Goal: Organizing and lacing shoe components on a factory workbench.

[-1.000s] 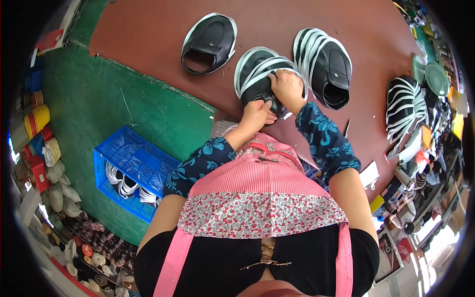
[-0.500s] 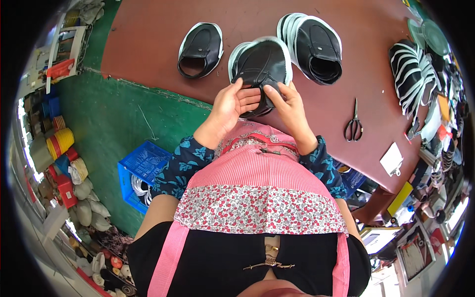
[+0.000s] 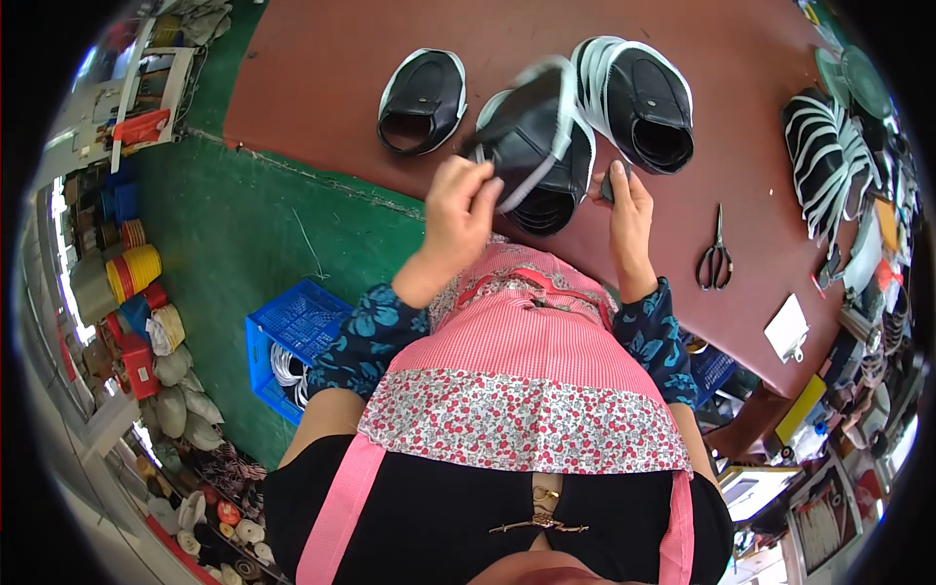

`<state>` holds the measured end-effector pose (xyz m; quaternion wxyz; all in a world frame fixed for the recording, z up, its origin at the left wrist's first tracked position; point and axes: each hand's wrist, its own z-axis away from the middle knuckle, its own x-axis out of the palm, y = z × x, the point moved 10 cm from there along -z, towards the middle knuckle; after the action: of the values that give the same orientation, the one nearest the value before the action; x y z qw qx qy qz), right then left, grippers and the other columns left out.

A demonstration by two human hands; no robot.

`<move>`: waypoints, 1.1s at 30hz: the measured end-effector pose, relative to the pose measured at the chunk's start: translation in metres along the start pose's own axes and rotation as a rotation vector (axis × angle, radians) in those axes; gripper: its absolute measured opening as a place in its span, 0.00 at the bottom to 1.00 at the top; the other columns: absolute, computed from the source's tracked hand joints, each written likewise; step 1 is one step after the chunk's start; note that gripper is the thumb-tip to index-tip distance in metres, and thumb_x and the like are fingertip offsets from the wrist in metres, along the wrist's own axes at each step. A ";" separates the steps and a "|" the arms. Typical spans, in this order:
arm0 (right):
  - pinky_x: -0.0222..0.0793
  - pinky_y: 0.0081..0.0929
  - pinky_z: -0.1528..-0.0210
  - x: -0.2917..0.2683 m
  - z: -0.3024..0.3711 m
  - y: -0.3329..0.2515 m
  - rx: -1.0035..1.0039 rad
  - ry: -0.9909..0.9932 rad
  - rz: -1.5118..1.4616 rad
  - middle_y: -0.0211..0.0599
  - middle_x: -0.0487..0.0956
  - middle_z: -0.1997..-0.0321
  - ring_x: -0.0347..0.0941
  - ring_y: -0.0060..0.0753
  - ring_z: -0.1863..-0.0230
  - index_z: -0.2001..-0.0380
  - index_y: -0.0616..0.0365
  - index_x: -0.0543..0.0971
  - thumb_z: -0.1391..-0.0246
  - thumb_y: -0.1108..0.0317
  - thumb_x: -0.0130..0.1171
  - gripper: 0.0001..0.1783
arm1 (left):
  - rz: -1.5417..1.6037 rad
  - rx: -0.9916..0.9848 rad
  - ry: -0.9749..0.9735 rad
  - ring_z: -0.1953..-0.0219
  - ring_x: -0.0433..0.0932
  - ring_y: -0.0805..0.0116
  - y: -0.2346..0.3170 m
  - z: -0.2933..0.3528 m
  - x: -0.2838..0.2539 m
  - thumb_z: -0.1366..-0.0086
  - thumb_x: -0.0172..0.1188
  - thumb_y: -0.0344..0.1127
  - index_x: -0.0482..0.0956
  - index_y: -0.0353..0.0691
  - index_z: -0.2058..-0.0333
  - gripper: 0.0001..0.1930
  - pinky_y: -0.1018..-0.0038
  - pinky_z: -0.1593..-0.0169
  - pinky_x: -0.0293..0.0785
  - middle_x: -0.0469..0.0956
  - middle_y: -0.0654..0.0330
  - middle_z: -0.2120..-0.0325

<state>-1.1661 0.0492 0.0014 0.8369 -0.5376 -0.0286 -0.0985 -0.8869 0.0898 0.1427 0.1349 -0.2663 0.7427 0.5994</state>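
My left hand (image 3: 460, 210) grips the heel end of a black shoe upper (image 3: 526, 132) with a white edge. That upper is tilted and blurred by motion, raised over a stack of similar uppers (image 3: 548, 210) at the table's near edge. Just right of the stack, my right hand (image 3: 629, 219) pinches a small dark piece (image 3: 614, 183) between thumb and fingers; its exact kind is unclear. A single black upper (image 3: 423, 93) lies to the left. Farther right sits another nested stack of uppers (image 3: 651, 88).
On the red-brown table (image 3: 760, 117) lie black-handled scissors (image 3: 716, 261) and a white tag (image 3: 786, 329) at the right. A bundle of black-and-white uppers (image 3: 824, 161) stands at the far right. A blue crate (image 3: 297, 322) is on the green floor at my left.
My hands have moved apart. The left has lifted and tilted the top upper off the stack, while the right has drawn away rightward with the small dark piece. The view has shifted slightly.
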 end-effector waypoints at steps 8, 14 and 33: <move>0.74 0.22 0.63 -0.040 -0.004 0.101 0.137 0.062 0.246 0.29 0.82 0.66 0.80 0.20 0.65 0.56 0.62 0.85 0.19 0.53 0.60 0.20 | -0.454 0.369 0.032 0.53 0.81 0.43 -0.121 -0.164 0.000 0.27 0.68 0.32 0.86 0.37 0.47 0.13 0.53 0.47 0.78 0.83 0.51 0.58; 0.74 0.23 0.62 -0.050 -0.024 0.133 0.245 0.174 0.061 0.30 0.83 0.65 0.79 0.20 0.63 0.58 0.63 0.87 0.21 0.55 0.62 0.20 | -0.280 0.091 -0.184 0.60 0.84 0.44 -0.117 -0.144 0.045 0.27 0.69 0.41 0.85 0.40 0.59 0.11 0.53 0.54 0.81 0.85 0.51 0.63; 0.85 0.54 0.55 0.176 -0.129 0.064 -0.515 -0.369 1.537 0.47 0.92 0.63 0.89 0.55 0.55 0.68 0.56 0.93 0.39 0.55 0.64 0.17 | 0.302 -1.177 -0.207 0.74 0.89 0.42 -0.191 0.104 0.143 0.19 0.60 0.43 0.60 0.19 0.45 0.27 0.58 0.76 0.90 0.80 0.26 0.53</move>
<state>-0.9892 -0.0656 -0.0832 0.5038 -0.5894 0.2331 0.5869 -0.9107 0.1293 -0.1134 -0.0497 -0.1286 0.2999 0.9439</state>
